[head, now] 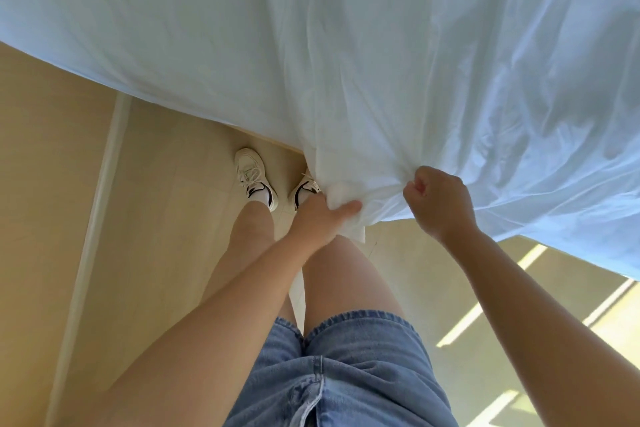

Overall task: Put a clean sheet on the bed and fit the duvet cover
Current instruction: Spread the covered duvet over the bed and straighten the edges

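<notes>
A large white sheet (311,45) is spread across the top and right of the head view, its near edge hanging over the bed side. My left hand (323,218) grips a bunched corner of that sheet at the bed's edge, thumb on top of the fabric. My right hand (438,199) is curled into a fist just to the right, pinching a fold of the same sheet. The cloth gathers into creases between the two hands. The mattress under the sheet is hidden.
Pale wooden floor (156,236) lies below, with a white strip (97,218) running along the left. My legs and white shoes (254,177) stand close against the bed side. Sunlit stripes fall on the floor (485,308) at the lower right.
</notes>
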Tool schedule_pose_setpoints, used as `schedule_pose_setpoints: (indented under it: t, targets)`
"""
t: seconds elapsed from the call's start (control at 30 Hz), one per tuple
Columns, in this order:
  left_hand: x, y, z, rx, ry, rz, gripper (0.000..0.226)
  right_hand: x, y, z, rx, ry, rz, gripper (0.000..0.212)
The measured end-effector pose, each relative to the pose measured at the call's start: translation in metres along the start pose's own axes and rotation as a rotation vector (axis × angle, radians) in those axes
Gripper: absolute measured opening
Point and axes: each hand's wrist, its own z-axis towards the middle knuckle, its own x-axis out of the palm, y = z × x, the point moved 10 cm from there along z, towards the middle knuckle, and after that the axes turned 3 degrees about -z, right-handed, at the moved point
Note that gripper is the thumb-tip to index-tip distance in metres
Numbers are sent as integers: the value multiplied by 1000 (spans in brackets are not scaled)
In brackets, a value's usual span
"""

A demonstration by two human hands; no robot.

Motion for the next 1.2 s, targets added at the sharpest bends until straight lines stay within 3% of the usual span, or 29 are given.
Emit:
schedule_pose_setpoints:
  t: [0.07, 0.17, 0.23, 0.33, 0.43, 0.47, 0.53, 0.6, 0.67, 0.77, 0.87, 0.93, 1.07, 1.13, 1.2]
  targets:
    - [6, 10, -3, -19, -68, 48, 29, 1, -7, 1, 69, -51, 116, 35]
    - [18, 28, -7, -161, 14, 247, 60, 2, -21, -6, 176, -123, 203, 37]
    - [16, 28, -6, -179, 57, 296, 65, 4, -29, -11, 225, -136, 192, 37]
    - [9, -3, -6, -22, 30, 208, 53, 6, -34, -10, 210, -133, 108, 37]
    - [-11, -30, -9, 61, -219, -60, 28, 19, -22, -12, 125, -102, 136, 36]
    - [-14, -31, -10, 33, -270, -110, 25, 27, -21, -18, 166, -98, 245, 32]
    - [-9, -28, -10, -38, -254, -179, 19, 62, -28, -38, 421, -13, 620, 24]
    - [0, -22, -11, -91, -167, -229, 12, 122, -17, -69, 747, 290, 1069, 44]
    - [2, -19, -12, -90, -105, -216, 11, 160, 11, -86, 904, 496, 1550, 64]
    - [0, -16, -14, -118, -33, -181, 11, 168, 21, -78, 994, 381, 1991, 67]
    - [7, -17, -16, -203, 65, -161, 26, 165, 24, -64, 957, 354, 2035, 37]
    - [2, -20, -9, -212, 22, -102, 34, 163, 24, -57, 951, 364, 2127, 19]
    - [-17, -30, 5, -155, -151, -25, 36, 151, -9, -50, 1003, 235, 2299, 44]
    - [-22, -38, 7, -101, -218, -31, 24, 147, -29, -46, 997, 212, 2161, 34]
    - [-21, -43, 7, -61, -256, -54, 21, 143, -37, -38, 935, 254, 1873, 16]
